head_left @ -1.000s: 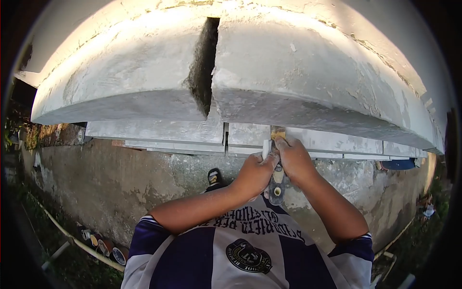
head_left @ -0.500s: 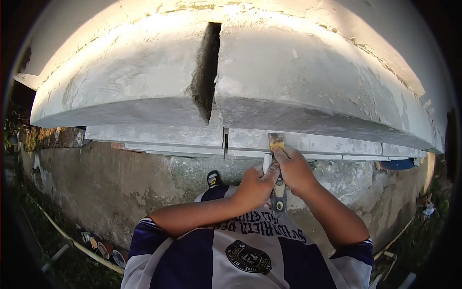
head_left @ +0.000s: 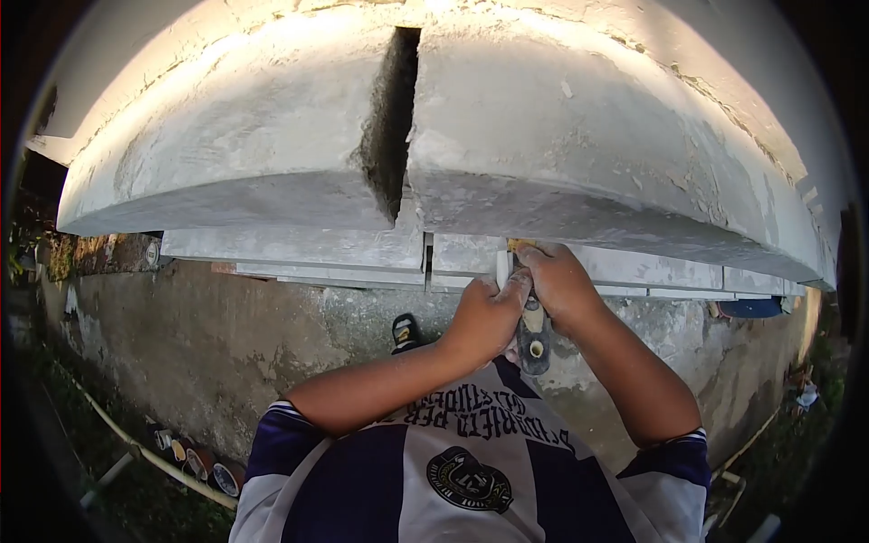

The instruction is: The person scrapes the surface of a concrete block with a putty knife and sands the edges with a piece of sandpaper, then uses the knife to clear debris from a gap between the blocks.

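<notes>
My right hand (head_left: 554, 282) is closed around the upper part of a putty knife (head_left: 534, 337), with its thumb near the blade. The knife's dark, worn handle ends in a hole and points back toward my shirt. Its yellowish blade end is mostly hidden by the lower edge of the big ledge. My left hand (head_left: 485, 317) is closed beside the handle, thumb up, with a slim white stick-like piece (head_left: 503, 269) standing out of its grip. Whether the left fingers also touch the handle is hidden. Pale dust coats the fingers.
The thick white plastered ledge (head_left: 561, 118) curves across in front, split by a dark vertical gap (head_left: 391, 136). Lower white ledges (head_left: 299, 249) run beneath it. Below stands a stained grey surface (head_left: 226, 317). Round containers (head_left: 213, 469) and a long pipe (head_left: 136, 452) lie lower left.
Both hands have moved slightly up and forward with the putty knife, so its blade end has gone behind the ledge's edge. The handle's end has risen from the shirt's lettering.
</notes>
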`<state>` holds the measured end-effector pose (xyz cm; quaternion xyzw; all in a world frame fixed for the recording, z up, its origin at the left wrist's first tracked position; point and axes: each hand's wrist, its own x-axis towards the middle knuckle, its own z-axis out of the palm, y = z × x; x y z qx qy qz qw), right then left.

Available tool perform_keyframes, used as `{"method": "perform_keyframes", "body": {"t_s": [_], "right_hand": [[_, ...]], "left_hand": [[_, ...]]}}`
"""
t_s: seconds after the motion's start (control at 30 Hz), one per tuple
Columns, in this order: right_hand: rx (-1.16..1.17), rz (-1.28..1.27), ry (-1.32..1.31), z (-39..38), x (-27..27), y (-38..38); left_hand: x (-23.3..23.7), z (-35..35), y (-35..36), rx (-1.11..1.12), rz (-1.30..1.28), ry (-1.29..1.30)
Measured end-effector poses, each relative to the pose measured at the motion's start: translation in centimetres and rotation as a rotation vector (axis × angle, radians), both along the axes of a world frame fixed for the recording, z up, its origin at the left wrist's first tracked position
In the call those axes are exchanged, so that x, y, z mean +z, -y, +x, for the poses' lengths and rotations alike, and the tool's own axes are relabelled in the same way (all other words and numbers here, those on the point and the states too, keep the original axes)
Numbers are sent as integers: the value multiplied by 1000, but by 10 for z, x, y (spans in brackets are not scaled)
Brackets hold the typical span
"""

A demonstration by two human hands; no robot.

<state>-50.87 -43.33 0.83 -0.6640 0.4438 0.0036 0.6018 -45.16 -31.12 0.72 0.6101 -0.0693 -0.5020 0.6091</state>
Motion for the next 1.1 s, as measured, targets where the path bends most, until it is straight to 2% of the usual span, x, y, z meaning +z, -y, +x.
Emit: {"method": "perform_keyframes", "body": {"t_s": [0.07,0.1,0.17,0.23,0.33,0.37,0.47,0.57,0.67,0.7,0.77,0.8,0.83,0.93,0.97,1.07,1.1], "right_hand": [[-78,119,62,-1,4,-1],[14,9,-43,-6,-3,0],[89,-129,-73,-19,-4,-16],[117,-214,-48,-27,-8,-29],[2,-72,-53,-1,-5,-13],[-3,-114,-64,9,-3,-7],[50,-253,-125,12,3,-8],[129,-248,-117,-11,4,-27],[184,-231,-193,-12,-2,-27],[177,-267,-167,-3,7,-25],[74,-80,-103,20,5,-8],[23,11,-69,25,3,-4],[11,-2,-76,25,3,-4],[119,-177,-90,8,-5,-19],[196,-269,-143,0,6,-29],[134,-97,-66,-14,-19,-29],[111,-110,-134,-2,2,-28]], "left_hand": [[32,3,-1,1,88,-55],[24,1,-7,-70,91,18],[-44,-24,-22,-28,-102,234],[-30,-24,-29,-4,-214,369],[-6,-2,-13,-9,27,28],[-12,6,-4,25,25,-1],[-41,5,2,142,-142,54],[-21,-12,-27,20,7,10],[-14,-11,-35,-90,16,81],[5,-2,-29,-76,74,75],[-23,13,-3,69,-30,-2],[-22,16,3,143,-83,-38],[-18,15,1,145,-139,-17],[2,9,-25,-49,78,35],[-9,-6,-31,23,0,74],[-15,-10,-39,-41,-75,54],[-9,-5,-32,-5,-37,25]]}}
